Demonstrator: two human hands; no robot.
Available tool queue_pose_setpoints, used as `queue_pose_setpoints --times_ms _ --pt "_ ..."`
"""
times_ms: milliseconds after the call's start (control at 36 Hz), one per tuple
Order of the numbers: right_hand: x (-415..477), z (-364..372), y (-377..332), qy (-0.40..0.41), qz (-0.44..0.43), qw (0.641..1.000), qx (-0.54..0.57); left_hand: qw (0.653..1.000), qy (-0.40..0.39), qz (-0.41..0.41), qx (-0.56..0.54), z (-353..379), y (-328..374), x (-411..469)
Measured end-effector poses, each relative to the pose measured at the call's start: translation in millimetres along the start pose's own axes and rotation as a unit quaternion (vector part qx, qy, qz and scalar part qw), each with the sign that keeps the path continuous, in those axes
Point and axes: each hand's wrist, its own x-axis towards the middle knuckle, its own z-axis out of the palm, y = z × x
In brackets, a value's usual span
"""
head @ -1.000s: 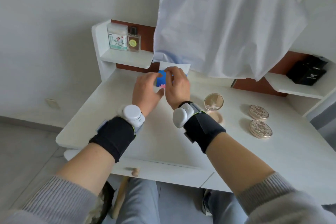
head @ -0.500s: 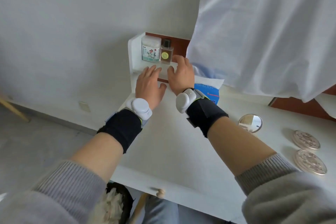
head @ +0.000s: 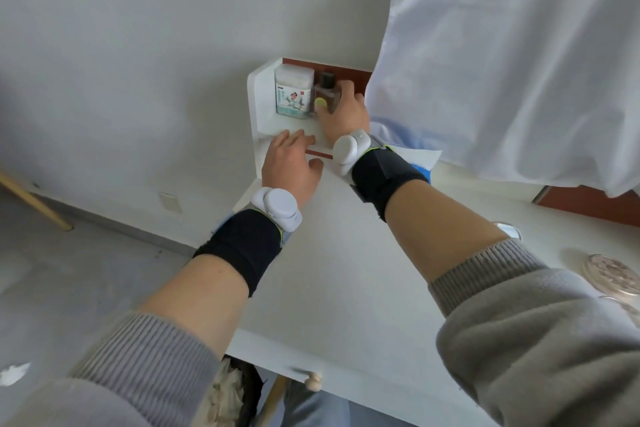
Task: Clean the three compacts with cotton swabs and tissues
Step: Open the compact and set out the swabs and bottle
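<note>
Up on the shelf [head: 262, 97], the right hand [head: 344, 113] seems to grip a small dark-capped bottle [head: 325, 94] just beside the clear, boxy cotton swab box [head: 293, 94]. The left hand [head: 291, 165] lies flat below, fingers straight; the round embossed compacts [head: 611, 274] sit well apart.

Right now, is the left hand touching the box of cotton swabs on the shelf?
Apart. The head view shows the left hand lying at the shelf's front edge, with bare white shelf between its fingertips and the cotton swab box.
</note>
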Motion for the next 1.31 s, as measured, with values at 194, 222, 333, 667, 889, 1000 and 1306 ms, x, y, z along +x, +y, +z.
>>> queue_pose_setpoints --times_ms 194,222,333,667,889,1000,1306 --pt "-11.8 -21.7 0.2 0.016 0.009 1.0 0.025 0.999 -0.029 -0.01 -0.01 -7.3 -0.2 0.8" --pt "-16.6 -28.9 2.1 0.014 0.012 0.999 0.027 0.999 -0.037 -0.01 -0.011 -9.3 2.0 -0.2" --pt "-37.9 -54.5 15.8 -0.002 0.009 0.999 0.036 0.997 -0.069 -0.029 -0.011 -14.5 7.0 -1.0" --pt "-103.1 -138.6 57.5 -0.065 0.011 0.998 0.023 0.993 -0.11 0.032 -0.006 -9.6 63.8 -31.3" --pt "-136.7 -164.4 74.2 -0.218 0.068 0.969 -0.099 0.967 -0.24 0.047 -0.075 2.4 100.3 -63.8" --pt "-152.3 -165.5 80.4 -0.261 0.078 0.95 -0.155 0.934 -0.343 0.059 -0.08 12.9 104.1 -78.4" --pt "-150.5 -179.2 84.6 -0.281 0.075 0.935 -0.202 0.932 -0.347 0.069 -0.083 35.3 105.4 -86.4"
